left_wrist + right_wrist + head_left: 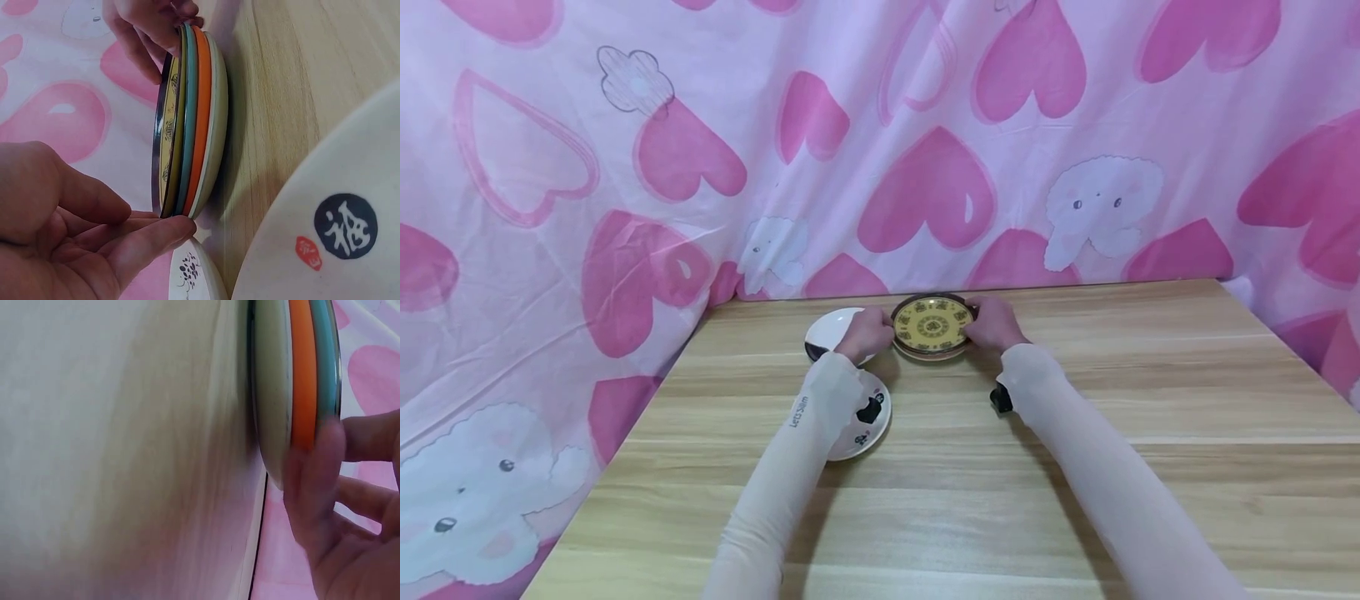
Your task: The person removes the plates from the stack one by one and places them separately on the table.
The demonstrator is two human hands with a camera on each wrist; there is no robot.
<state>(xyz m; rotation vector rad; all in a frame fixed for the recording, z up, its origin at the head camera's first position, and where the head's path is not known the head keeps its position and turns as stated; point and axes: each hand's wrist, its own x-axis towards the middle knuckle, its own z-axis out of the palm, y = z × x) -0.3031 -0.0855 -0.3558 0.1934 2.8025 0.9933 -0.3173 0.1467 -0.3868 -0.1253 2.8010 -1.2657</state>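
Fingers (155, 241) are pinching the plate stack (932, 325), left hand (867, 333) on one rim, right hand (996, 323) opposite. It's sitting or hovering by the far edge of the table (940, 483), can't tell which. My worry: it could be sliding apart if one side's tilting more, or clipping the white plate (833, 327) just beside it if it's drifting left.

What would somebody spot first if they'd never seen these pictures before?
Probably the pale pink cloth with big darker pink hearts, hanging behind the light-brown wooden table. Next, perhaps, the stack of round yellow, teal, orange and cream dishes, near the table's back edge, with the left hand and right hand gripping its opposite sides.
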